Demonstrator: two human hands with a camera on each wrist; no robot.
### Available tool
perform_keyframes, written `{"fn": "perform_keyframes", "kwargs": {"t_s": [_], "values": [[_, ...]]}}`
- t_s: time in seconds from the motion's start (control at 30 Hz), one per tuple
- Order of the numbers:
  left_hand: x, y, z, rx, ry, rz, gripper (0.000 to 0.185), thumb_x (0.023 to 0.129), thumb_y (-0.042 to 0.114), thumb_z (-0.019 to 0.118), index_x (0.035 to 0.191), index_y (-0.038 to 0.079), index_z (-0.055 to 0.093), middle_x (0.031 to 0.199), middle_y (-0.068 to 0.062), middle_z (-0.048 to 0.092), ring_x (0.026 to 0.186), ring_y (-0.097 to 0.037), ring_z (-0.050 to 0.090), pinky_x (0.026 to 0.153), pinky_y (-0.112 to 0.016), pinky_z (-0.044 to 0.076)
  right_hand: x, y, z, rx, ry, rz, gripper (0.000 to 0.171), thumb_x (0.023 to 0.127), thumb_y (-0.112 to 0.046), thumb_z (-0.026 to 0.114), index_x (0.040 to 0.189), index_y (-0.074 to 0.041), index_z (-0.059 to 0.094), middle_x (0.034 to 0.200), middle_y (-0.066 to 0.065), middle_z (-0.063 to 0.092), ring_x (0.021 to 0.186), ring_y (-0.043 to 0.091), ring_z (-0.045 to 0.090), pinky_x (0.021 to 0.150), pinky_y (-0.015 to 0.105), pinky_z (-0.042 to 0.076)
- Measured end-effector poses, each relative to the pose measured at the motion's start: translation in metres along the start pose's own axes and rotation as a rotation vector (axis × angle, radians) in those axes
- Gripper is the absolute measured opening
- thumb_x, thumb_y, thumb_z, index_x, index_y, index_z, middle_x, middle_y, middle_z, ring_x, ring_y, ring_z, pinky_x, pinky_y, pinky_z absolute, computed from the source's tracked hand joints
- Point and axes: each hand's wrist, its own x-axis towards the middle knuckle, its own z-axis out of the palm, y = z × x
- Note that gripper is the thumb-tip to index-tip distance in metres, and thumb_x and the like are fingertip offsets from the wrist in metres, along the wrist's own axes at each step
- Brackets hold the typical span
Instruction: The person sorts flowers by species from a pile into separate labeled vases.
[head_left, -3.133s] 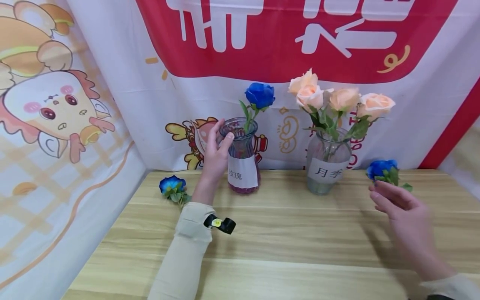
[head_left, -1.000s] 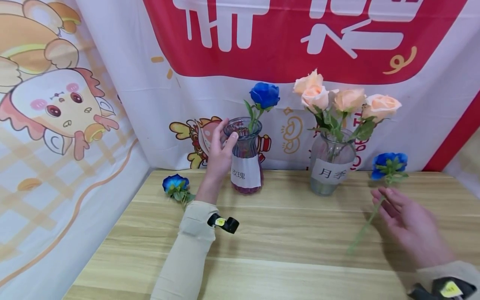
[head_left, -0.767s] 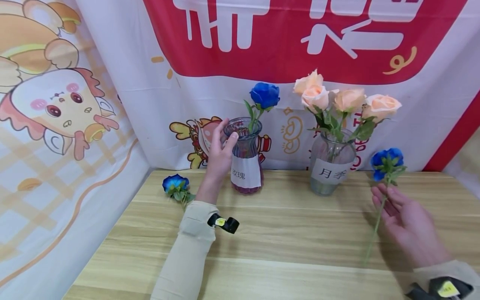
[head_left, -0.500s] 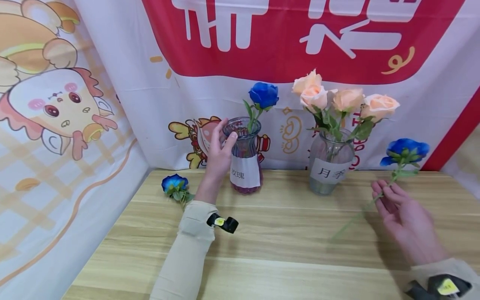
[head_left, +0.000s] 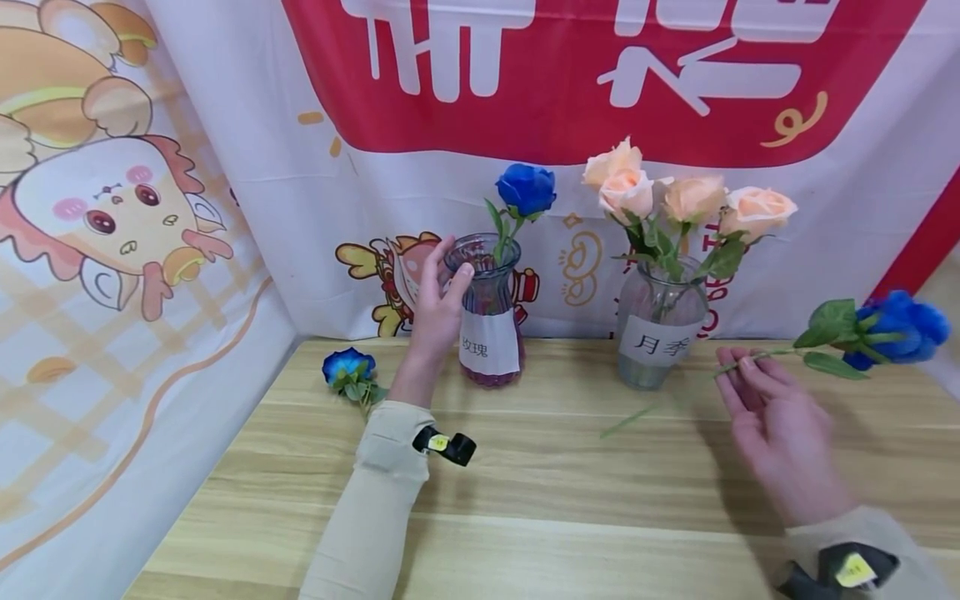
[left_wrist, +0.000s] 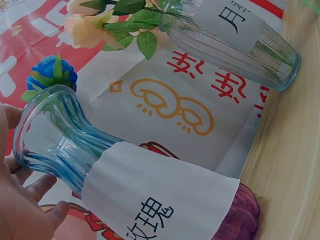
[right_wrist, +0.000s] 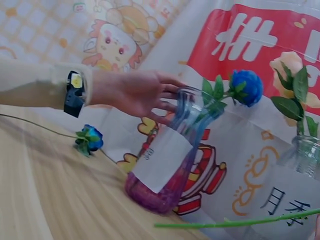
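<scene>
Pinching the thin green stem of a blue artificial rose [head_left: 892,327] between thumb and fingertips, the right hand [head_left: 772,425] is holding it nearly level above the wooden table [head_left: 525,500], bloom pointing right and the cut end trailing left towards the clear vase [head_left: 660,329]. Judging by its look, the flower is handling as a light, springy thing: the stem is likely bending rather than snapping, so a grip near mid-stem, below the leaves, is probably giving the best control of the free end, while the fabric bloom is better left unsqueezed. Farther back, the left hand [head_left: 435,312] is curling round the flared neck of the blue-to-purple ribbed glass vase [head_left: 487,312], which is standing upright and already carrying one blue rose [head_left: 527,190]; the glass is probably smooth, fragile and prone to tipping, so steadying it at the neck seems sound. A second loose blue rose [head_left: 347,371] is lying on the table just left of that wrist. The clear vase, paper-labelled like its neighbour, is holding peach roses [head_left: 686,200]. Behind both, a red-and-white printed banner [head_left: 570,83] is hanging, with a cartoon-patterned cloth [head_left: 112,233] covering the left wall.
</scene>
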Motion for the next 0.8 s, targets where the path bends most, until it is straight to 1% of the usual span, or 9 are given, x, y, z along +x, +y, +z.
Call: {"fn": "perform_keyframes", "kwargs": {"t_s": [0.1, 0.17, 0.23, 0.37, 0.6, 0.8], "values": [[0.0, 0.0, 0.0, 0.001, -0.002, 0.001, 0.06, 0.111, 0.033, 0.053, 0.167, 0.024, 0.031, 0.165, -0.007, 0.042, 0.151, -0.024, 0.045, 0.125, -0.048, 0.041, -0.001, 0.013, 0.009, 0.01, -0.055, -0.033, 0.018, 0.104, 0.007, 0.057, 0.111, -0.005, 0.068, 0.106, 0.013, 0.08, 0.103, 0.023, 0.079, 0.099, 0.034, 0.063], [0.0, 0.0, 0.0, -0.002, -0.001, 0.002, 0.06, 0.111, 0.032, 0.053, 0.167, 0.023, 0.031, 0.165, -0.007, 0.043, 0.15, -0.024, 0.046, 0.125, -0.047, 0.042, -0.001, 0.021, 0.015, 0.027, -0.076, -0.045, 0.016, 0.103, 0.009, 0.057, 0.107, -0.002, 0.068, 0.105, 0.015, 0.08, 0.102, 0.025, 0.079, 0.099, 0.035, 0.063], [0.001, -0.001, 0.0, -0.003, -0.001, 0.005, 0.06, 0.112, 0.032, 0.053, 0.167, 0.023, 0.03, 0.165, -0.008, 0.043, 0.15, -0.024, 0.046, 0.125, -0.047, 0.042, -0.002, 0.029, 0.022, 0.046, -0.066, -0.046, 0.016, 0.103, 0.009, 0.058, 0.108, -0.001, 0.069, 0.107, 0.016, 0.08, 0.103, 0.026, 0.079, 0.1, 0.036, 0.063], [0.001, -0.001, 0.0, -0.006, -0.004, 0.011, 0.06, 0.112, 0.031, 0.053, 0.167, 0.022, 0.03, 0.166, -0.008, 0.043, 0.15, -0.024, 0.046, 0.125, -0.047, 0.042, -0.004, 0.041, 0.036, 0.051, -0.009, -0.058, 0.017, 0.1, 0.009, 0.063, 0.112, -0.002, 0.07, 0.109, 0.014, 0.081, 0.105, 0.025, 0.079, 0.1, 0.036, 0.062], [0.002, -0.001, 0.002, -0.004, -0.003, 0.015, 0.06, 0.112, 0.03, 0.052, 0.167, 0.022, 0.031, 0.166, -0.008, 0.042, 0.15, -0.025, 0.047, 0.125, -0.048, 0.042, -0.005, 0.058, 0.055, 0.054, -0.022, -0.078, 0.014, 0.1, 0.007, 0.065, 0.11, -0.002, 0.071, 0.11, 0.012, 0.082, 0.103, 0.023, 0.08, 0.099, 0.035, 0.063], [0.001, 0.0, 0.0, -0.009, -0.001, -0.001, 0.06, 0.111, 0.031, 0.053, 0.166, 0.024, 0.031, 0.165, -0.008, 0.043, 0.149, -0.025, 0.046, 0.125, -0.05, 0.042, -0.005, 0.069, 0.073, 0.032, 0.0, -0.082, 0.015, 0.098, 0.006, 0.068, 0.106, -0.006, 0.069, 0.114, 0.008, 0.081, 0.104, 0.021, 0.079, 0.099, 0.033, 0.063]]}}
